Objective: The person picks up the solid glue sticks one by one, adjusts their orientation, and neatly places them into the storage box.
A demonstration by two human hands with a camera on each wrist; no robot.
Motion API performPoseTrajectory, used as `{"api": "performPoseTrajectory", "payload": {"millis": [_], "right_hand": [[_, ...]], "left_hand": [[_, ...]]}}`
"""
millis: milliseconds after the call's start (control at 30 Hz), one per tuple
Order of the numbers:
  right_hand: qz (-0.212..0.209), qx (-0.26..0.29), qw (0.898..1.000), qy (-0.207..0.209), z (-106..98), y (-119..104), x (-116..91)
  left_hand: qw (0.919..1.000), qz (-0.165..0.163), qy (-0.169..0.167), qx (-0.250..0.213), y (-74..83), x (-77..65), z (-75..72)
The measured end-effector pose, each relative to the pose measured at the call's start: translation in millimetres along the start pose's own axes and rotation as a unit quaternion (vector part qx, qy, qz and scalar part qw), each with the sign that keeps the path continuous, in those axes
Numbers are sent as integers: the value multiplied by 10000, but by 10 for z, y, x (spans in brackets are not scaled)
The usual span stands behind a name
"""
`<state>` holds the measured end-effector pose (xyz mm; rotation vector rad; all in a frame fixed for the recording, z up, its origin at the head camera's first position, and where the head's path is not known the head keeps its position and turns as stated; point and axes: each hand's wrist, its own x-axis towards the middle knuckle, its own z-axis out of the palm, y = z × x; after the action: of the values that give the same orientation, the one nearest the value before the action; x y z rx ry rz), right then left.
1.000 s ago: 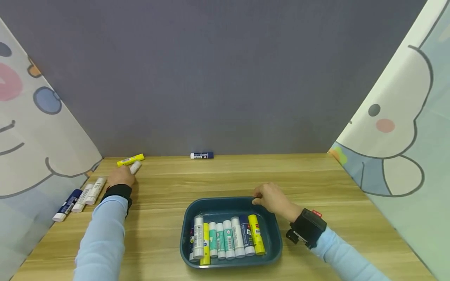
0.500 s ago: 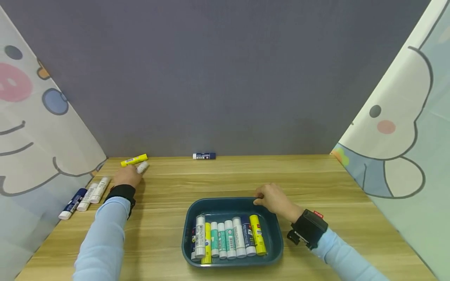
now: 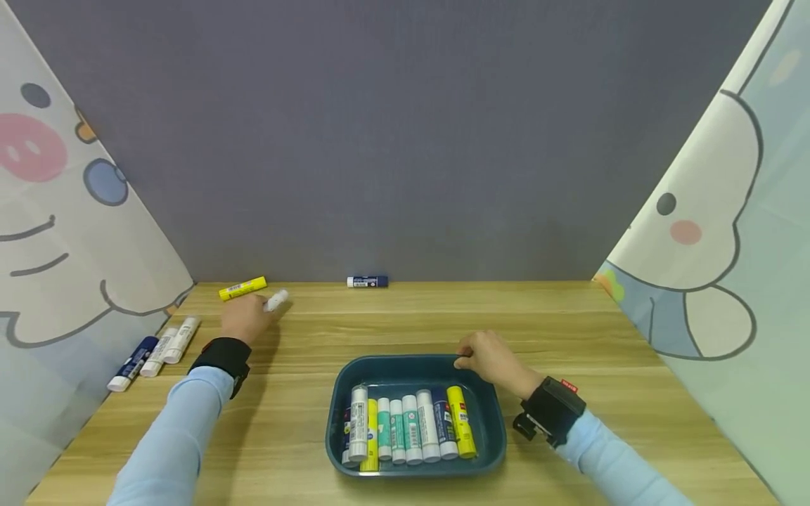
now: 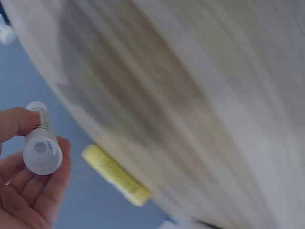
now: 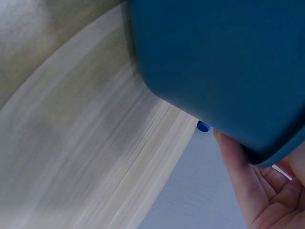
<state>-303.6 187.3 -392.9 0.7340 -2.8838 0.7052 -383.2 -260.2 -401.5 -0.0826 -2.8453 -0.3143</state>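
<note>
The left hand grasps a white glue stick at the far left of the table. The left wrist view shows the thumb on one side of the stick and bent fingers on the other, the gap between them filled by the stick itself, with its round white end facing that camera. A yellow glue stick lies just beyond this hand, near the foot of the grey panel.

The right hand pinches the rim of a dark blue-green tray at its far right corner. In the right wrist view a finger lies against the tray's outer wall; the thumb's full placement is hard to make out there.

The tray sits at the near middle of the table, with a row of glue sticks inside: navy at the left end, then white, yellow, three green, white, navy and yellow at the right end. The white one near the left end lies partly over its neighbours.

To the left of the left hand, a navy glue stick and two white glue sticks lie side by side. Another navy glue stick lies at the far edge, beside the panel.
</note>
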Motion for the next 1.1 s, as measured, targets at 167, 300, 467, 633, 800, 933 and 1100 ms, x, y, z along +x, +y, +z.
{"api": "performPoseTrajectory", "payload": {"millis": [167,300,467,633,800,933,1100], "right_hand": [[26,-2,10000,-30,4,12,44],[-9,30,10000,-56,14,18,87],[-58,16,10000,0,11,28,140],[-23,8,10000,23,14,61,185],[121,48,9999,-37,15,94,224],[211,77,9997,-61,-7,103,244],[218,1,9997,-55,-27,120,250]], "left_hand": [[9992,355,153,62,235,-79,-124],[9965,750,355,137,438,-202,-250],[9891,1327,593,229,724,-368,-370],[9826,1671,792,170,976,-533,-430],[9765,1929,951,116,1191,-711,-462],[9732,2116,854,292,1376,-860,-496],[9697,2260,581,717,1637,-1055,-532]]}}
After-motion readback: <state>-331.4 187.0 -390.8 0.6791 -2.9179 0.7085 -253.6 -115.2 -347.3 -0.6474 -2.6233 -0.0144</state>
